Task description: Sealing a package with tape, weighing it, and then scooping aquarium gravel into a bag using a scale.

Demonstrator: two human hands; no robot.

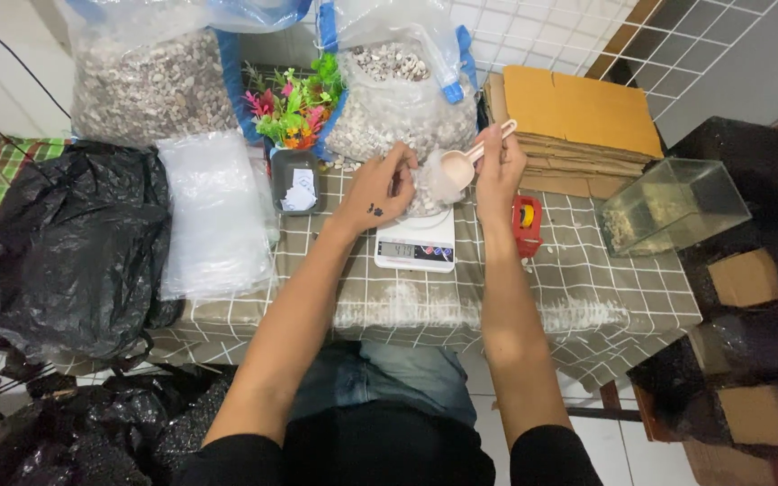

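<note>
Small clear plastic bag of shells [427, 191]: soft, light; left hand [380, 189] pinches rim. Right hand [500, 166] closed round beige plastic scoop [464, 165] handle.

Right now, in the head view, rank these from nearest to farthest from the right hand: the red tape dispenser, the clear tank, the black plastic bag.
From the right hand, which holds a scoop:
1. Red tape dispenser, just below the hand.
2. Clear tank, at the table's right end.
3. Black plastic bag, far across on the left.
</note>
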